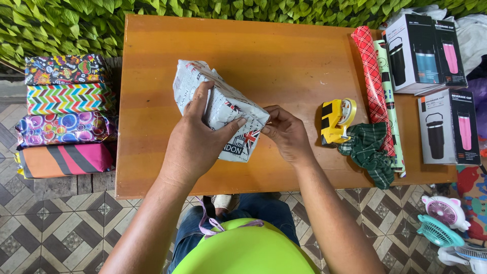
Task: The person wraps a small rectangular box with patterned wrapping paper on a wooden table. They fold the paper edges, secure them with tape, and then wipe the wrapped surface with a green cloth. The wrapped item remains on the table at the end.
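Note:
A box wrapped in grey-white newspaper-print paper [223, 104] lies tilted on the orange wooden table [284, 56]. My left hand [195, 139] lies over the top of it, fingers spread, holding it down. My right hand [286, 132] pinches the folded paper flap at the near right end of the parcel. A yellow and black tape dispenser [336, 121] stands just right of my right hand.
Rolls of wrapping paper, one red plaid [373, 81] and one pale green [389, 96], lie at the right with a green plaid cloth [369, 152]. Black cup boxes [423, 50] sit at far right. Several wrapped gifts [65, 116] are stacked left. Small fans [446, 228] lie on the tiled floor.

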